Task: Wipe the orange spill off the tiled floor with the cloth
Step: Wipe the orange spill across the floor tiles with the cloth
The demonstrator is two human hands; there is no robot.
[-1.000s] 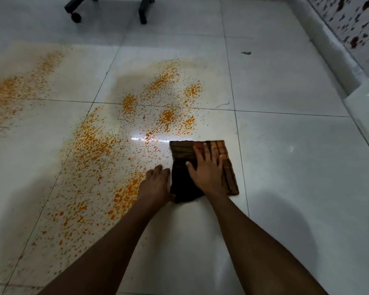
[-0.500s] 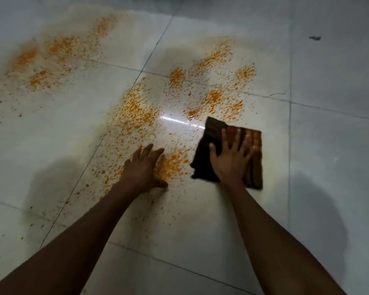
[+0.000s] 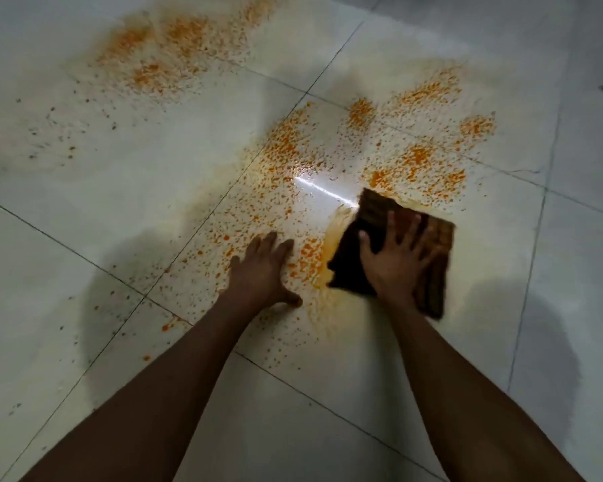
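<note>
The cloth [image 3: 366,238] lies flat on the tiled floor [image 3: 362,394] under the right hand [image 3: 395,260], whose fingers are spread straight and press down on it — nothing is pinched or curled round. The left hand [image 3: 263,269] is also flat and open, palm on the floor just beside the cloth's left edge, seemingly as a prop; it sits among the droplets and touches no cloth.

What the next stroke turns on: most of the orange spill [image 3: 286,147] lies ahead of and to the left of the cloth. The nearest thick patch sits just beyond the cloth's far edge, and a wet orange smear runs along its left edge, between the two hands. A separate patch lies well apart at the far left. To the right of the cloth the floor looks clean.

The cloth is a folded oblong, rotated a little so one far corner points away toward the glare line on the tile. Its long axis runs roughly from that far-left corner back toward the near right, close to the line of the right forearm. The right hand is the one placed for the work — a push forward or a sweep left would likely meet the most spill.
</note>
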